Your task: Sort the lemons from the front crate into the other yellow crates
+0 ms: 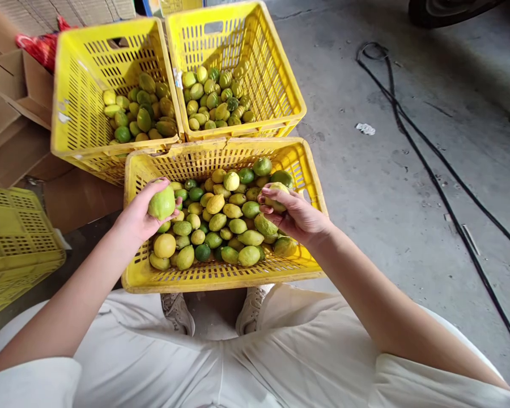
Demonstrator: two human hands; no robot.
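My left hand (147,209) is closed around a light green lemon (162,202), above the left side of the near yellow crate (221,280). Over that crate's right side, my right hand (295,212) grips a yellow-green lemon (276,195), partly covered by my fingers. Below both hands, the crate holds many loose lemons (238,226), yellow to dark green. A bright yellow lemon (215,204) lies near the middle of the pile.
Behind stand two more yellow crates, one at left (74,85) and one at right (276,90), each partly filled with green lemons. Cardboard boxes (12,141) and another yellow crate (17,249) are at left. A black cable (433,175) crosses the concrete floor at right.
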